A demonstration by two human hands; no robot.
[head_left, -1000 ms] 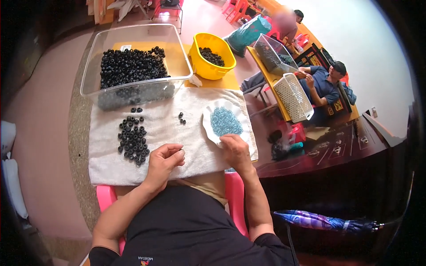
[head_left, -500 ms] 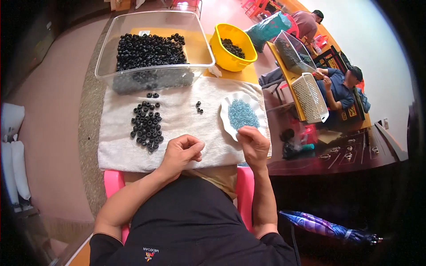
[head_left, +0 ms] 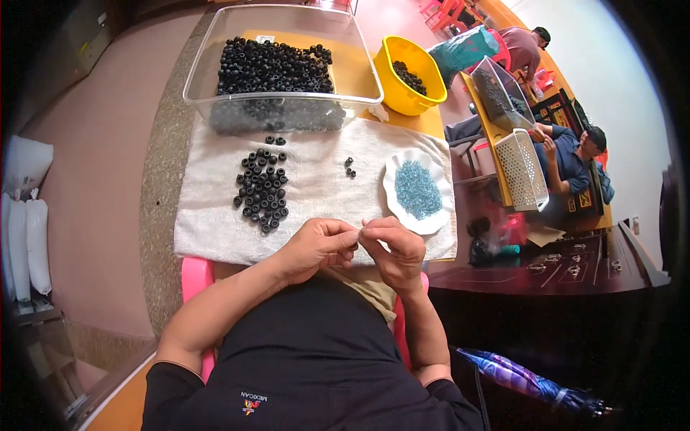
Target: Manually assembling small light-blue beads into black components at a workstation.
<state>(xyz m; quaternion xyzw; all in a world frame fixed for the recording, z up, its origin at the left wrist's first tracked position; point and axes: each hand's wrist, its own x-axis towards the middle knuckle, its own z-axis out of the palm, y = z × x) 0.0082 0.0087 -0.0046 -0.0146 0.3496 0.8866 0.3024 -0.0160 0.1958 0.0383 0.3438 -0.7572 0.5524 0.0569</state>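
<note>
Fingertip to fingertip, my left hand (head_left: pixel 316 249) and my right hand (head_left: pixel 394 253) meet over the near edge of the white cloth (head_left: pixel 320 194). Both are closed in a pinch. A bit of something dark shows under the left fingertips; whatever the right pinches is too small to make out. Beyond the right hand stands a white scalloped plate (head_left: pixel 397 212) holding a heap of tiny clear-blue pieces (head_left: pixel 418 190). Left of the hands lies a pile of round black pieces with holes (head_left: pixel 262 190). Several smaller black pieces (head_left: pixel 350 171) sit between pile and plate.
At the back, a clear plastic bin (head_left: pixel 359 79) holds many black pieces, beside a yellow tub (head_left: pixel 410 102) with more. To the right, a person (head_left: pixel 568 154) sits by a white perforated basket (head_left: pixel 521 172); another is farther back. A folded umbrella (head_left: pixel 532 377) lies at lower right.
My right hand has left the plate's near edge and come left, down to my left hand, fingertips now touching. The whole view has shifted slightly, so the table appears farther right and higher.
</note>
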